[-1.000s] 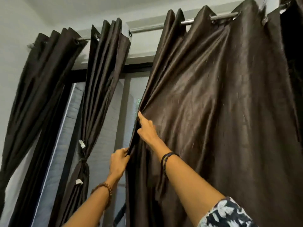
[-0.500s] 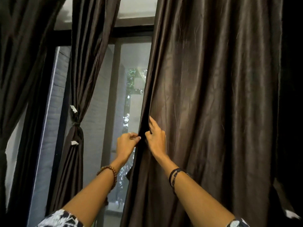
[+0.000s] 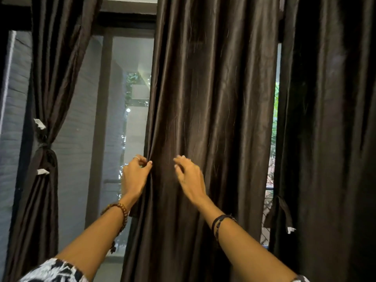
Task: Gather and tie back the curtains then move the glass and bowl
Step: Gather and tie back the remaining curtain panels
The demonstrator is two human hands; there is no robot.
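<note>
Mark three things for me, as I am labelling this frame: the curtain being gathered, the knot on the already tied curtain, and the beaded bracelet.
curtain being gathered (image 3: 213,119): head view, mid front folds.
knot (image 3: 43,148): head view, cinched waist of left curtain.
beaded bracelet (image 3: 122,210): head view, beads on the left wrist.

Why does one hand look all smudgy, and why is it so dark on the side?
In the head view, the right hand is smeared by motion blur while the left hand looks sharper; daylight through the window backlights the middle curtain, giving it sheen, and the far-right curtain sinks into near-black shadow.
</note>
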